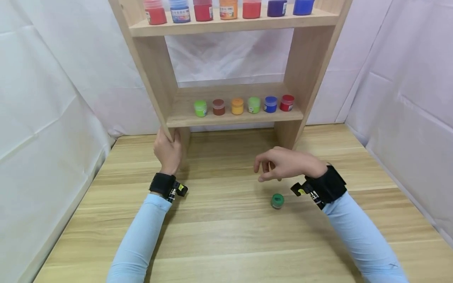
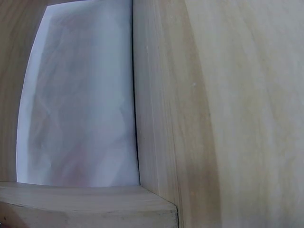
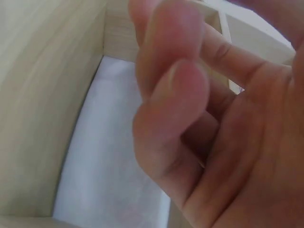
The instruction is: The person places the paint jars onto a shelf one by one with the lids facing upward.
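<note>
At the lower left of the wooden shelf [image 1: 233, 119], my left hand [image 1: 168, 151] grips the edge of the side panel, thumb on the inner face; some of its fingers are hidden behind the wood. The left wrist view has only the shelf's boards and white cloth, no hand. My right hand [image 1: 283, 163] hovers over the table, fingers loosely bent and holding nothing; its bent fingers [image 3: 173, 109] fill much of the right wrist view. Just below it in the head view, a small paint jar with a green lid [image 1: 277, 201] stands on the table.
Several small paint jars, among them an orange one [image 1: 237, 106], line the lower board. Larger jars, including a red one [image 1: 251, 8], stand on the board above. White cloth [image 1: 42, 98] hangs around the wooden table [image 1: 226, 243] at the sides and back.
</note>
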`<state>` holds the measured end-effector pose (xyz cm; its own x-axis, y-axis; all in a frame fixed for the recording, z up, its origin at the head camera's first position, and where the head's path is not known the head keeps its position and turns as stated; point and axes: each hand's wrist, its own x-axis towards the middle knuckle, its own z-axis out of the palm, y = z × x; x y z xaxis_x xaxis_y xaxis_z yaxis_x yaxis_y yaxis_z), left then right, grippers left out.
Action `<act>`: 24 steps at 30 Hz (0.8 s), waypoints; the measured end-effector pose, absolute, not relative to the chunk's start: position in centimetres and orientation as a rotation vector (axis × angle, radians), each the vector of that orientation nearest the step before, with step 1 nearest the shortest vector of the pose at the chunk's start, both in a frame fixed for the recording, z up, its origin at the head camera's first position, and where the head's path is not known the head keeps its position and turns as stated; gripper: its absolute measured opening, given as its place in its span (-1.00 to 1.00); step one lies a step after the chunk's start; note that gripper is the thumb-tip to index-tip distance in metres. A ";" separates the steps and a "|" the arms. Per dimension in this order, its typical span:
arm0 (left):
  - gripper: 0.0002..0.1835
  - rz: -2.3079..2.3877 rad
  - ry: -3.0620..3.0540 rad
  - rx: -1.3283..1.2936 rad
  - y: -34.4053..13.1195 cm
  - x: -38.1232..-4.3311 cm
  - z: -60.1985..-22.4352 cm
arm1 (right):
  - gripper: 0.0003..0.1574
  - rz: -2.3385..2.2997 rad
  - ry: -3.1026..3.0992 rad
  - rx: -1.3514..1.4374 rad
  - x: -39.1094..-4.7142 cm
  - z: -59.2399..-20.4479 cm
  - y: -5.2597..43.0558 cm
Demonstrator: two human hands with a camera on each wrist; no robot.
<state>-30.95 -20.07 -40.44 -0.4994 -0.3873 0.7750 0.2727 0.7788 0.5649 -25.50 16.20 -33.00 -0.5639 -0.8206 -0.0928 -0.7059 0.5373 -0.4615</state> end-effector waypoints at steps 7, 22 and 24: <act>-0.69 -0.801 -1.931 0.099 -20.4 -31.0 -40.3 | -0.66 -0.550 2.395 -1.164 -25.4 -34.4 18.3; -0.67 -0.797 -1.944 0.094 -20.3 -30.8 -40.7 | -0.35 -0.646 2.061 -0.940 -25.0 -36.4 19.0; -0.66 -0.793 -1.945 0.091 -20.3 -30.9 -40.6 | -0.37 -0.646 2.051 -0.942 -25.1 -36.6 18.9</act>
<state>-30.93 -20.28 -40.55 -0.5041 -0.3855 0.7728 0.2644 0.7830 0.5631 -25.07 18.89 -36.62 -0.4273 -0.7924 -0.4352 -0.4003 0.5975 -0.6948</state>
